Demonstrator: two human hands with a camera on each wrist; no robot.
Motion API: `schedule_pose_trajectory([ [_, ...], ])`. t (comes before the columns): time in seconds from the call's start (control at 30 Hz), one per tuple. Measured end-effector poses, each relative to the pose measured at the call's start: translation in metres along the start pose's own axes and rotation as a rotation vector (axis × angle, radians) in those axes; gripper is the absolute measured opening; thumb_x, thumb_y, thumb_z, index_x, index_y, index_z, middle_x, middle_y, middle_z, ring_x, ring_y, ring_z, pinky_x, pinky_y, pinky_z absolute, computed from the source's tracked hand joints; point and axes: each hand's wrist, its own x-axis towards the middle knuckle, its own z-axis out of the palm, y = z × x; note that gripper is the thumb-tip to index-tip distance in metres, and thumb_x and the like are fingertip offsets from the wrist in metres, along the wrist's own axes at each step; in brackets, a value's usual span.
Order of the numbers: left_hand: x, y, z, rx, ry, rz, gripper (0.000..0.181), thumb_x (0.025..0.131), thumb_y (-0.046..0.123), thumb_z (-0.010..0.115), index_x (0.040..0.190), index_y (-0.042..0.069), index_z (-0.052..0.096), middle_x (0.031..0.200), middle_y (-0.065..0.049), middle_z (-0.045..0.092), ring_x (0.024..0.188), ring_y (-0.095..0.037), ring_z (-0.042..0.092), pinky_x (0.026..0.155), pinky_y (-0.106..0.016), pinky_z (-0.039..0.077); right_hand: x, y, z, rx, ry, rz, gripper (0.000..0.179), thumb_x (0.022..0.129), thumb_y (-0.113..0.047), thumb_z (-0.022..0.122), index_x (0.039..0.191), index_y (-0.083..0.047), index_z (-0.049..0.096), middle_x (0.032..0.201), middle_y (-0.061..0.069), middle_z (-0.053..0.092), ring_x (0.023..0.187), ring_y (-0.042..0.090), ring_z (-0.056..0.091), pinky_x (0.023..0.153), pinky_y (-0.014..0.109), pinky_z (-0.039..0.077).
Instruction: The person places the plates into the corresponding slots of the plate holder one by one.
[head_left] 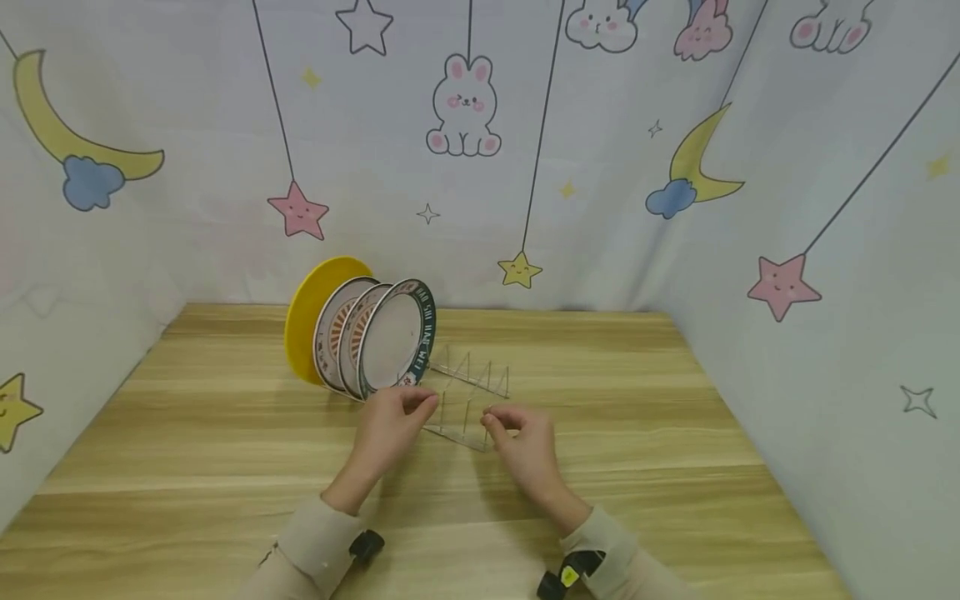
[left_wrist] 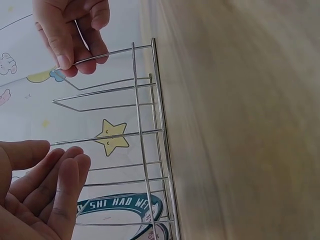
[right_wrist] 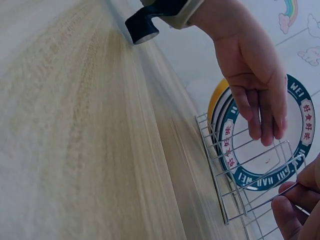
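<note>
A silver wire dish rack (head_left: 457, 439) stands on the table, with several round plates upright in its left part. The front plate (head_left: 392, 342) has a white middle and a dark green lettered rim; a yellow plate (head_left: 302, 329) is at the back. My right hand (head_left: 527, 446) pinches the top of an upright wire at the rack's right end between thumb and finger. My left hand (head_left: 390, 427) is by another upright, just in front of the plates. In the right wrist view its fingers (right_wrist: 253, 120) are fairly straight, close to a wire tip.
The rack and plates stand on a light wood-grain table (head_left: 660, 467). A white cloth (head_left: 600, 150) printed with stars, moons and rabbits hangs behind the table and along both sides. Dark straps (head_left: 367, 546) sit at the wrists over light sleeves.
</note>
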Motion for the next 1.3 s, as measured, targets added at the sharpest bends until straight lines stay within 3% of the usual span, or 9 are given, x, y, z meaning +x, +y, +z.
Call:
schedule_pose_trajectory([
  [0.33, 0.002, -0.001, -0.003, 0.011, 0.001, -0.029, 0.019, 0.093, 0.023, 0.071, 0.100, 0.008, 0.078, 0.090, 0.000, 0.075, 0.085, -0.018, 0.069, 0.078, -0.039, 0.057, -0.006, -0.006, 0.011, 0.028, -0.041, 0.021, 0.005, 0.089, -0.006, 0.073, 0.090, -0.004, 0.077, 0.088, 0.002, 0.075, 0.076, 0.013, 0.068, 0.055, 0.027, 0.058],
  [0.6, 0.004, -0.004, -0.003, 0.023, 0.021, -0.024, 0.015, 0.091, 0.020, 0.073, 0.096, 0.007, 0.078, 0.085, -0.001, 0.074, 0.076, -0.014, 0.067, 0.071, -0.037, 0.057, -0.009, -0.010, 0.016, 0.047, -0.064, 0.037, 0.005, 0.089, -0.006, 0.073, 0.090, -0.007, 0.078, 0.094, 0.002, 0.074, 0.078, 0.013, 0.068, 0.055, 0.027, 0.058],
  [0.97, 0.004, -0.004, -0.004, 0.051, 0.023, -0.038, 0.011, 0.091, 0.020, 0.073, 0.093, 0.010, 0.078, 0.082, 0.003, 0.073, 0.074, -0.012, 0.065, 0.070, -0.036, 0.055, -0.009, -0.012, 0.012, 0.033, -0.102, 0.061, 0.006, 0.090, -0.010, 0.072, 0.092, -0.008, 0.078, 0.094, 0.001, 0.074, 0.079, 0.012, 0.068, 0.058, 0.026, 0.058],
  [1.2, 0.004, -0.004, -0.004, 0.044, 0.022, -0.037, 0.011, 0.090, 0.019, 0.074, 0.093, 0.010, 0.078, 0.081, 0.003, 0.073, 0.074, -0.013, 0.066, 0.071, -0.038, 0.055, -0.008, -0.009, 0.010, 0.040, -0.115, 0.062, 0.009, 0.090, -0.010, 0.073, 0.093, -0.002, 0.077, 0.095, 0.002, 0.075, 0.079, 0.011, 0.068, 0.059, 0.027, 0.058],
  [1.3, 0.004, -0.004, -0.004, 0.045, 0.020, -0.040, 0.012, 0.090, 0.020, 0.074, 0.093, 0.010, 0.078, 0.081, 0.003, 0.073, 0.075, -0.013, 0.066, 0.071, -0.038, 0.055, -0.007, -0.008, 0.008, 0.028, -0.119, 0.075, 0.008, 0.090, -0.012, 0.074, 0.092, -0.006, 0.078, 0.094, 0.000, 0.075, 0.079, 0.011, 0.068, 0.060, 0.026, 0.058],
])
